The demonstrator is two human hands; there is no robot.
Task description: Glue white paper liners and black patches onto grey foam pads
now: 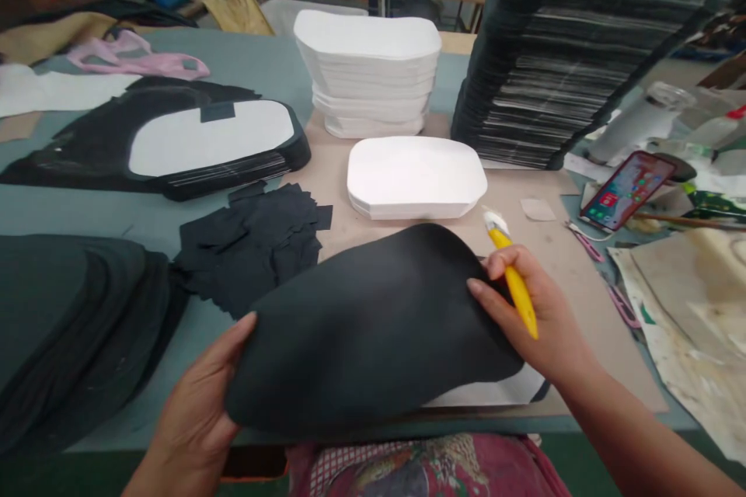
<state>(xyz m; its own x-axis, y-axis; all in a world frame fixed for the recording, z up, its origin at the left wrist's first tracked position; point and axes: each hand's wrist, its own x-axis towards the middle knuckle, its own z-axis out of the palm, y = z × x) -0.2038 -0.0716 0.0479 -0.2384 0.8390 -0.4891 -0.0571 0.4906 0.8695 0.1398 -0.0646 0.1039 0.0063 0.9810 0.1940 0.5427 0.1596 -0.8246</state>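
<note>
A black rounded sheet [373, 326] is held up between my two hands, slightly tilted over the table's front edge. My left hand [203, 388] grips its left end, thumb on top and the other fingers hidden below. At the right end my right hand [530, 303] pinches the sheet's edge and also carries a yellow-handled brush [518, 283], its white bristles pointing away from me. Partly covered by the sheet, a white panel with a black rim [495, 390] lies on the table. Beyond the sheet sits a low pile of white panels [416, 175].
Small black pieces [250, 248] lie heaped left of centre, near stacked black sheets [70, 326]. Behind stand a white stack [370, 70] and a tall black stack [559, 54]. A phone [626, 190], pink scissors [622, 304] and stained cloth [688, 311] are at right.
</note>
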